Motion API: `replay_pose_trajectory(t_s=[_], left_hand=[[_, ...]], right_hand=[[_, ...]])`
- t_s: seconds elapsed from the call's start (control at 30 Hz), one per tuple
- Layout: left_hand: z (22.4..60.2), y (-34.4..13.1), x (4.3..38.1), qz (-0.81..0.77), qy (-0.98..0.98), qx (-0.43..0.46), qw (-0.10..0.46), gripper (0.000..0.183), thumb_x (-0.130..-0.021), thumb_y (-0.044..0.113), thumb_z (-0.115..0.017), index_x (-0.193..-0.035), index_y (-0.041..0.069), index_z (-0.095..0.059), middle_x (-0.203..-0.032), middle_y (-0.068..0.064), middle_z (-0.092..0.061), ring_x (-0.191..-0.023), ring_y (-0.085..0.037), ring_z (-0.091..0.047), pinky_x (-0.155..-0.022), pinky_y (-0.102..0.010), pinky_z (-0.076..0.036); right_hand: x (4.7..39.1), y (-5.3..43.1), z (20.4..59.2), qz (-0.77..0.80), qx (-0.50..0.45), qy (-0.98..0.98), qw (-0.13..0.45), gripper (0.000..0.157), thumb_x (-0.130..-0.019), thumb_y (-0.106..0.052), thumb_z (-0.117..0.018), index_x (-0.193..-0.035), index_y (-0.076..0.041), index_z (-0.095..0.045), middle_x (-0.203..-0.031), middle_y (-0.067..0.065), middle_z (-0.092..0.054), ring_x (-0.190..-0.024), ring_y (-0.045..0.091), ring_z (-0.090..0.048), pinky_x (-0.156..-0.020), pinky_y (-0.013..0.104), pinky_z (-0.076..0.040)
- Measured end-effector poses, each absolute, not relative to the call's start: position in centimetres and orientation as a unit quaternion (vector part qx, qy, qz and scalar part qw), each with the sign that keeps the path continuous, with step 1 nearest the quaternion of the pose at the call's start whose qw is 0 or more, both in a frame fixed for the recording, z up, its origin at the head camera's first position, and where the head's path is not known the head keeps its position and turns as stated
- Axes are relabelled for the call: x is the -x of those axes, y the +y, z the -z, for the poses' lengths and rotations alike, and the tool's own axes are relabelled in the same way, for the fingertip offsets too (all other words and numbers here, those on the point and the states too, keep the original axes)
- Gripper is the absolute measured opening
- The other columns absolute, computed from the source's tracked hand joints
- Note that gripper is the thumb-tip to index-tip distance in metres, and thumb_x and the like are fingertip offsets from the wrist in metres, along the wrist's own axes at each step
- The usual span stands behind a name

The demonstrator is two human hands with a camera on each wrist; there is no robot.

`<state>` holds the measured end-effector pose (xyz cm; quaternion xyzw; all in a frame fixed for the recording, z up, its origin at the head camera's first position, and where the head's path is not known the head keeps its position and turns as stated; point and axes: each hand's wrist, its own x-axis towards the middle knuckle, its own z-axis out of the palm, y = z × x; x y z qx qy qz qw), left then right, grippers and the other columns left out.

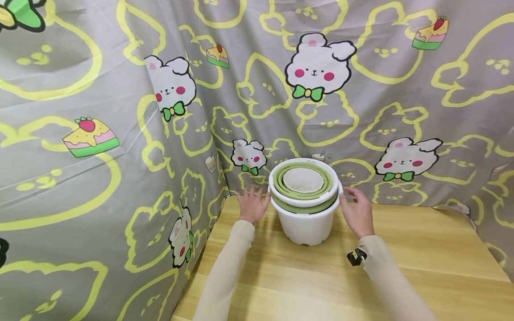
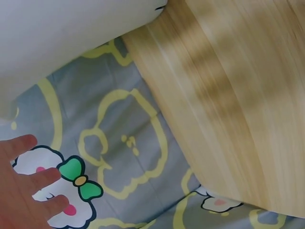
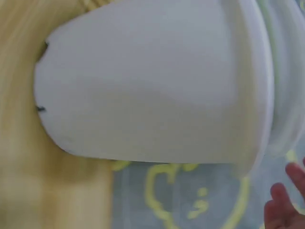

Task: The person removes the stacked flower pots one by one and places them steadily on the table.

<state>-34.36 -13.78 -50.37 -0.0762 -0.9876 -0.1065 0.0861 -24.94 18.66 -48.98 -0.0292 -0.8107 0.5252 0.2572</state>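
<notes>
A stack of nested flower pots (image 1: 307, 227) stands upright on the wooden table, a white one outermost with green and white rims rising inside it. Dark notches mark the foot of the outer pot, visible in the right wrist view on its white wall (image 3: 152, 86). To the left of the stack, my left hand (image 1: 253, 205) has its fingers spread, the thumb side close to the rim. On the other side my right hand (image 1: 358, 214) is held with relaxed fingers beside the rim. In the right wrist view, its fingertips (image 3: 280, 193) show a gap from the pots.
The wooden table (image 1: 417, 249) extends to the right and toward the front. Grey cloth (image 1: 249, 89) with yellow outlines and cartoon animals hangs behind and along the left side, close to the table's edges. A small black device (image 1: 356, 257) sits at the right wrist.
</notes>
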Motion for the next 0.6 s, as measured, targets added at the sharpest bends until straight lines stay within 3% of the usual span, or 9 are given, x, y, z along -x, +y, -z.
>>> replay_pose_trajectory(t_s=[0.13, 0.23, 0.6], left_hand=[[50.3, -13.8, 34.3, 0.116, -0.987, 0.073, 0.088, 0.069, -0.107, 0.060, -0.021, -0.153, 0.018, -0.051, -0.162, -0.020, -0.042, -0.153, -0.047, -0.032, -0.122, -0.074, -0.013], [50.4, -13.9, 34.5, 0.122, -0.987, 0.071, 0.082, 0.070, -0.106, 0.061, -0.022, -0.153, 0.019, -0.050, -0.162, -0.020, -0.041, -0.153, -0.047, -0.030, -0.122, -0.074, -0.012], [50.3, -13.9, 34.1, 0.135, -0.986, 0.069, 0.067, 0.070, -0.107, 0.061, -0.020, -0.154, 0.018, -0.049, -0.164, -0.020, -0.039, -0.156, -0.047, -0.025, -0.123, -0.073, -0.008]], right_hand=[[25.2, 17.2, 47.0, -0.463, -0.057, -0.825, 0.318, 0.026, -0.098, -0.011, -0.066, -0.119, 0.003, -0.071, -0.123, 0.025, -0.071, -0.121, 0.044, -0.059, -0.106, 0.061, -0.042], [25.5, 15.9, 45.7, -0.411, -0.116, -0.844, 0.326, 0.022, -0.095, -0.008, -0.068, -0.113, 0.004, -0.072, -0.118, 0.025, -0.073, -0.116, 0.045, -0.060, -0.104, 0.062, -0.043], [27.0, 12.4, 43.5, -0.281, -0.216, -0.910, 0.216, 0.025, -0.097, -0.014, -0.070, -0.114, 0.004, -0.073, -0.116, 0.021, -0.075, -0.115, 0.039, -0.068, -0.104, 0.055, -0.051]])
